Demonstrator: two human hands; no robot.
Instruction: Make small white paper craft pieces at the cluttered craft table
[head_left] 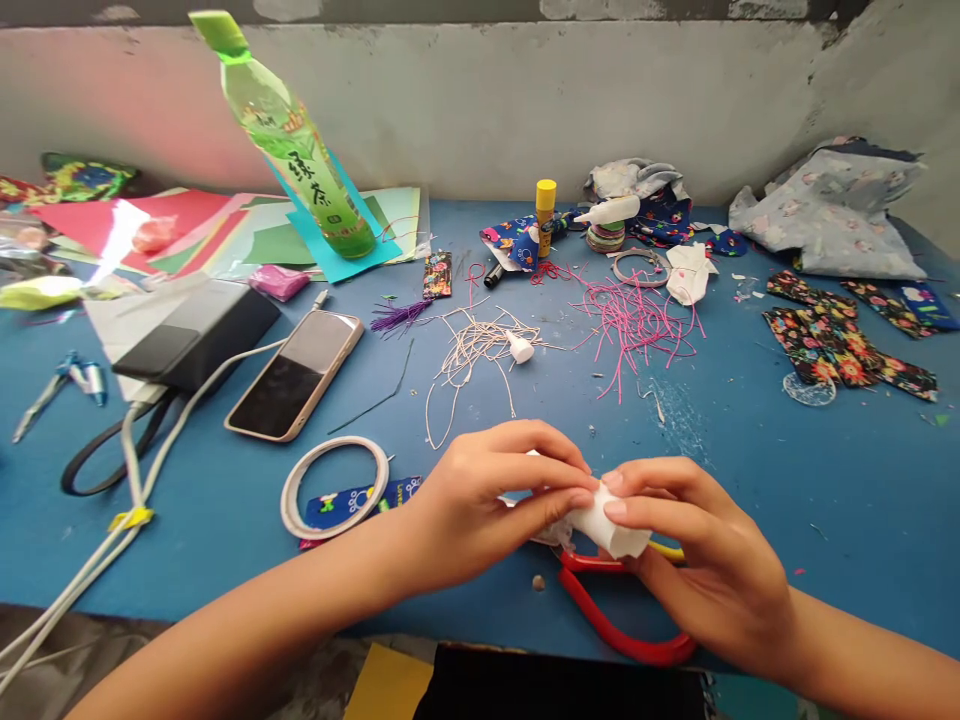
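Observation:
Above the front of the blue table, a folded piece of white tissue [611, 525] is pinched between my two hands. My left hand [502, 490] grips its left end with thumb and fingers pressed together; what lies under those fingers is partly hidden. On the other side, my right hand [705, 550] closes on the tissue with its fingertips. Scissors with red handles [630, 635] lie on the table directly beneath, partly covered by the right hand. To the left, a white tape ring [291, 492] rests over a blue patterned fabric strip [401, 493].
Beige cord [480, 345] with a white nozzle cap [520, 348] and tangled pink cord [637, 325] lie ahead. A phone [292, 375], power bank [199, 335] with cables, and tilted-looking tea bottle [300, 150] stand left. Floral fabric [832, 335] and a glue stick [545, 215] lie farther back.

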